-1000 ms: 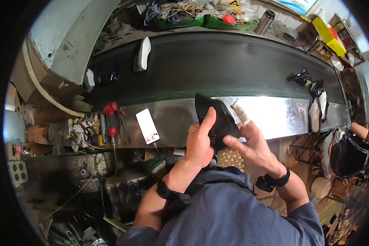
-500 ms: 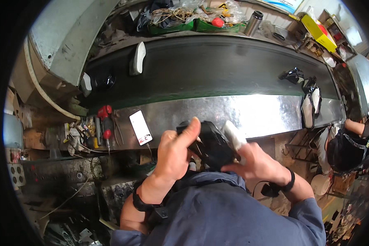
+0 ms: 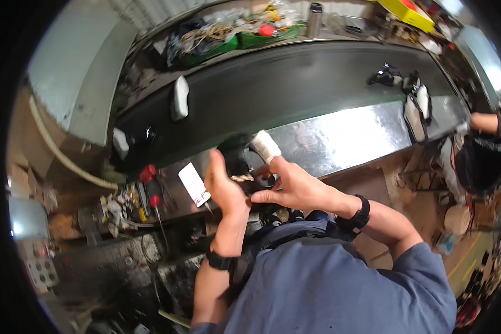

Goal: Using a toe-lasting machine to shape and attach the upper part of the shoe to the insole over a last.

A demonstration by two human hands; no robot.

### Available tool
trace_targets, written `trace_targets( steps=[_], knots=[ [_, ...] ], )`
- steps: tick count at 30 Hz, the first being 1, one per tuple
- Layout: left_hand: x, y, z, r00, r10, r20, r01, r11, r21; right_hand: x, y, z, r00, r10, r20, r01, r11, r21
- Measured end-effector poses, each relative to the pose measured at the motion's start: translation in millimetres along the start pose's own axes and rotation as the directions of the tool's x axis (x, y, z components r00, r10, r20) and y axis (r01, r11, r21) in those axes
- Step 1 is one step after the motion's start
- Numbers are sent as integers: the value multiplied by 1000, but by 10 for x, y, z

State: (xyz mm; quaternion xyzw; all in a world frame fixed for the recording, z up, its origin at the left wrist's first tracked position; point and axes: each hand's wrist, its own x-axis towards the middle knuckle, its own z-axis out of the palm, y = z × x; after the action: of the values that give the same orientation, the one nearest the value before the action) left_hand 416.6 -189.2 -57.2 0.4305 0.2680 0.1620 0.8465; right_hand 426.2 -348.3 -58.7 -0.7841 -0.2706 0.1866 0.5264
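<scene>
In front of my chest is a glossy black shoe (image 3: pixel 235 156) with a gold chain-like trim. My left hand (image 3: pixel 226 186) grips it from the left, thumb raised, its other fingers mostly hidden by the shoe. At the shoe's right side is my right hand (image 3: pixel 298 188), thumb and fingers curled. A white cloth-like piece (image 3: pixel 266 146) juts from its fingertips along the shoe's edge; I cannot tell whether it is wrapped on the fingers or pinched. The shoe is close to the near edge of the metal ledge.
Beyond the metal ledge (image 3: pixel 350 131) runs a dark belt (image 3: pixel 273 83) with white-soled shoes (image 3: pixel 180 98) at left and black shoes (image 3: pixel 414 114) at right. A white phone (image 3: pixel 193 183) and red power tool (image 3: pixel 150 186) lie left. Another person's arm (image 3: pixel 487 122) shows right.
The view has turned and shifted. Both hands, with the black shoe and white piece, have moved left and slightly farther out, and the shoe has tilted so that its gold trim shows.
</scene>
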Motion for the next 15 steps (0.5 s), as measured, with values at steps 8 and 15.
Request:
trace_targets(
  steps=[8, 15],
  knots=[
    [75, -328, -578, 864, 235, 446, -481, 650, 589, -12, 62, 205, 913, 408, -19, -324, 751, 575],
    [420, -498, -2622, 925, 264, 274, -272, -46, 961, -297, 820, -406, 853, 511, -108, -225, 546, 807]
  ],
)
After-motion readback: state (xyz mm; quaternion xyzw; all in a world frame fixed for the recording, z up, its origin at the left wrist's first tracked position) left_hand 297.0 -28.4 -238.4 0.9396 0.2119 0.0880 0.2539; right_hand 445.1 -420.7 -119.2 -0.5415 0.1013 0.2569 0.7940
